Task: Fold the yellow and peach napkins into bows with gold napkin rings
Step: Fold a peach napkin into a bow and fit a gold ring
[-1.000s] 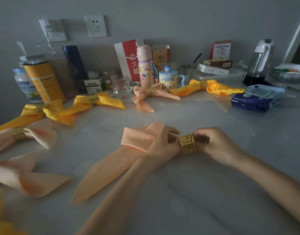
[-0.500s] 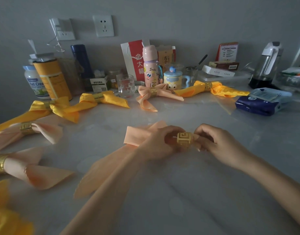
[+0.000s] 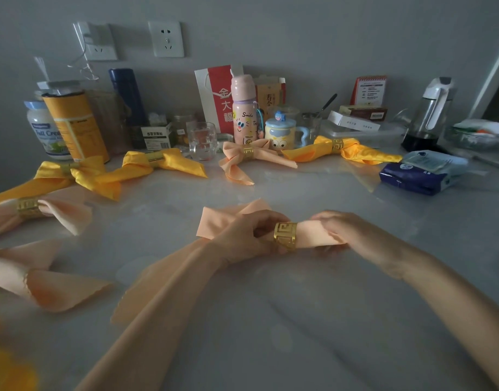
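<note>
Left hand grips the gold ring; right hand pinches the peach napkin end emerging from it, above the bench

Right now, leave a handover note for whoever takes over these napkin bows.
Left hand: grips the gold ring on the peach napkin.
Right hand: pinches the napkin fold sticking out of the ring's right side.
Done: ringed bows lie along the table at its back and left, such as a yellow bow.
Left: draw the fold through, shape this bow's loops.
</note>
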Tool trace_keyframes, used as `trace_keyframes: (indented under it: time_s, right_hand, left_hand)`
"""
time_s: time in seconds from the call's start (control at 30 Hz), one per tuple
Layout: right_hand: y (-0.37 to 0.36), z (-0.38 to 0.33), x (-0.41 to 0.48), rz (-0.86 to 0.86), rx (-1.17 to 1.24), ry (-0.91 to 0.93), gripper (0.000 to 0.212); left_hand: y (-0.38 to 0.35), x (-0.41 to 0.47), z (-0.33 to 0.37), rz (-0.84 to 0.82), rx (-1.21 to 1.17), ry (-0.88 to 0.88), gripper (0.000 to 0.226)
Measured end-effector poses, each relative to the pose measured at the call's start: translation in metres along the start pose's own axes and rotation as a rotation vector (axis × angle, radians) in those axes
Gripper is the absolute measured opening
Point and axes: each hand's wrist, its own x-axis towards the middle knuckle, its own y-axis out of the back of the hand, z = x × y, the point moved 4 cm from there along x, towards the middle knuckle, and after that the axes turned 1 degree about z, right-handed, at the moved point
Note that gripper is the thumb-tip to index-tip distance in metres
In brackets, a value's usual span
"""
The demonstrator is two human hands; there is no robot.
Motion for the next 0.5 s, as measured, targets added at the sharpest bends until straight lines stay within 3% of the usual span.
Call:
trace_keyframes:
  time_s: [0.1,0.17,0.27,0.5]
  right_hand:
    - [-0.013,-0.001,0.005,0.034,-0.024,0.004,0.06]
    - [-0.012,0.0,0.004,0.033,0.063,-0.029,0.045]
    - [-0.015,0.001,0.003,-0.02,-0.02,0.026,0.014]
    - [-0.013,0.003,0.004,0.046,-0.043,-0.008,0.016]
  left_hand:
    - [-0.001,-0.001,0.0,-0.001,0.011,-0.003,0.044]
    - [-0.001,-0.001,0.001,0.001,0.028,-0.006,0.044]
    - [-0.001,-0.001,0.005,0.017,0.096,-0.024,0.039]
    - [0.008,0.0,0.013,0.038,0.32,-0.034,0.043]
